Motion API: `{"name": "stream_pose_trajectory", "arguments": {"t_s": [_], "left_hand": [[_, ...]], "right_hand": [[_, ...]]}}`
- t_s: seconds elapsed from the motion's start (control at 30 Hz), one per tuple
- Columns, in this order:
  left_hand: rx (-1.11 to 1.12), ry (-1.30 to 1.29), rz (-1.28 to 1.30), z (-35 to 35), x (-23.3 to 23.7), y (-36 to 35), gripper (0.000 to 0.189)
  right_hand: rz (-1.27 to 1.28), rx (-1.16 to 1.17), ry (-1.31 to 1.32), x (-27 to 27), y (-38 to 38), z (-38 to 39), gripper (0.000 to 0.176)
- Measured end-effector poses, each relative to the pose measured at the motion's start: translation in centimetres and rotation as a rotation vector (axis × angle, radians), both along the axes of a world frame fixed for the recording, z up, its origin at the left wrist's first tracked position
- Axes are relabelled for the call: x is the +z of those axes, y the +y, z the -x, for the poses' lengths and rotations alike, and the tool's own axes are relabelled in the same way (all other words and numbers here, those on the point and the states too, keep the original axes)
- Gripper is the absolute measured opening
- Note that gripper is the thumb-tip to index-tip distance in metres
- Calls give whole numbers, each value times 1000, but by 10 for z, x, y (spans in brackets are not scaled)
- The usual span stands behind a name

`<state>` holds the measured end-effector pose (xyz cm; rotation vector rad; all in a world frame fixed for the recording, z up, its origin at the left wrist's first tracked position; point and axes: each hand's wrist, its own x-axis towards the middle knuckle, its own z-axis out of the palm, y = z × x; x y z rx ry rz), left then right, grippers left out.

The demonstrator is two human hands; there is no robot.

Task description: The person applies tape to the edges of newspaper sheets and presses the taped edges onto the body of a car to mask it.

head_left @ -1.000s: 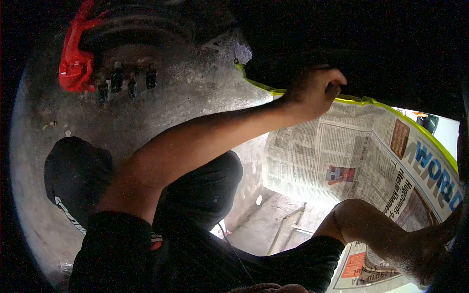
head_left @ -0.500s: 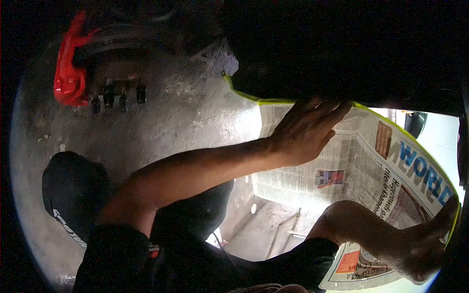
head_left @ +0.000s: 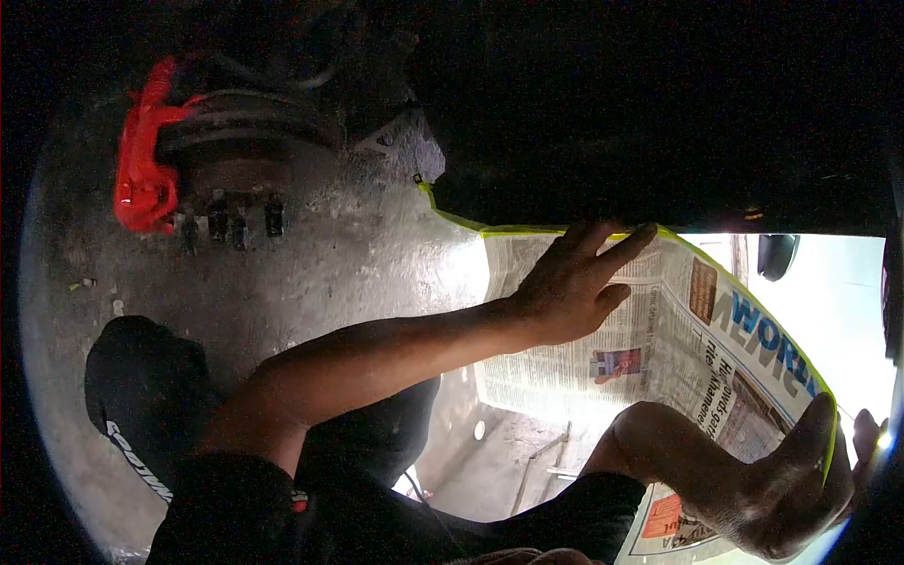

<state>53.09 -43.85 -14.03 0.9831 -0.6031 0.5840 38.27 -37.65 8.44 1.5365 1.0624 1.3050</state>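
Note:
A sheet of printed newspaper (head_left: 650,320) hangs with a strip of yellow-green tape (head_left: 524,231) along its upper edge. The tape's left part runs along the lower edge of a dark vehicle body (head_left: 584,122). My left hand (head_left: 570,292) lies over the sheet, fingers stretched out and fingertips at the taped edge. At the lower right, my right hand (head_left: 800,485) grips the sheet's taped right edge, thumb in front and fingers partly showing behind. Some of the sheet is hidden behind my right forearm.
At the upper left are a red brake caliper (head_left: 146,160) and a dark wheel hub with several studs (head_left: 274,217). Grey concrete floor (head_left: 358,254) stretches below. My dark-clothed knee (head_left: 141,386) is at the left. Bright light comes from the right.
My right hand has shifted left with the sheet's edge, and its fingers now show beyond the tape. The whole view has shifted slightly; my left hand stays at the taped edge.

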Motion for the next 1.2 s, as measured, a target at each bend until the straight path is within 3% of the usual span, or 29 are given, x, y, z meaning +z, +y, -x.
{"name": "stream_pose_trajectory", "arguments": {"t_s": [0.2,0.3,0.43,0.7,0.8,0.9,0.93,1.0,1.03,1.13,1.2], "left_hand": [[-107,7,45,-11,6,9,53],[110,-14,79,-10,11,6,51],[40,-9,45,-7,10,5,53],[131,10,58,3,13,8,53],[120,-6,120,-9,19,14,36],[-3,40,123,-26,29,23,16],[29,36,107,-31,33,25,17],[94,28,75,-40,38,29,23],[71,9,86,-43,38,29,25],[0,-14,92,-45,35,32,30],[-48,17,60,-42,32,36,31]], "right_hand": [[-160,-25,-94,0,-3,-3,25],[-395,-64,-183,-5,1,-18,24],[-610,-103,-311,-21,11,-32,23],[-164,-116,-179,-10,13,-12,19],[-69,-137,-75,-3,12,-4,15],[-174,-215,-66,3,8,-1,17],[-216,-243,-123,7,5,-3,18],[-10,-191,-145,19,10,-15,18],[237,-109,-112,28,23,-30,17],[391,-27,-71,18,37,-39,19],[318,4,-73,14,38,-46,20]]}}
